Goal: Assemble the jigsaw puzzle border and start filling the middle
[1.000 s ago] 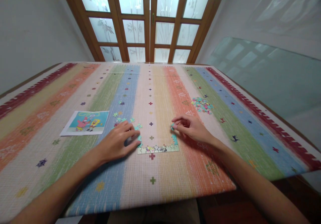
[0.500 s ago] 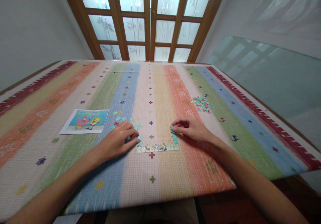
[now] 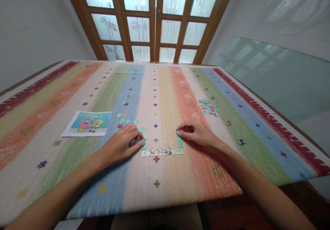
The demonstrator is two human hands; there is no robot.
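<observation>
Resting beside the partly joined jigsaw border (image 3: 158, 152), your left hand (image 3: 125, 141) lies palm down, its thumb and index finger apart with a gap between them, their tips touching the teal left column (image 3: 143, 144). Your right hand (image 3: 197, 132) is at the opposite side, thumb and index fingertip close together over a teal edge piece (image 3: 178, 132) at the top end of the right column (image 3: 179, 141); you cannot tell from this view whether they pinch that piece or only press on it. The border forms a U open at the far side, its pale bottom row running nearest you, with yellow, white and dark printed details along its inner edge. It sits on the striped tablecloth (image 3: 157, 195) directly before you, between your two hands. Just beyond your left fingers, loose teal pieces (image 3: 127, 121) lie scattered over the blue and pale stripes. Farther left, on your side of the table, a printed SpongeBob picture (image 3: 90, 123) lies flat on white paper. Beyond your right hand, a mixed pile of jigsaw pieces (image 3: 208, 107) spreads across the pale and green stripes. Wooden doors (image 3: 155, 30) with frosted panes stand behind the table's far edge.
</observation>
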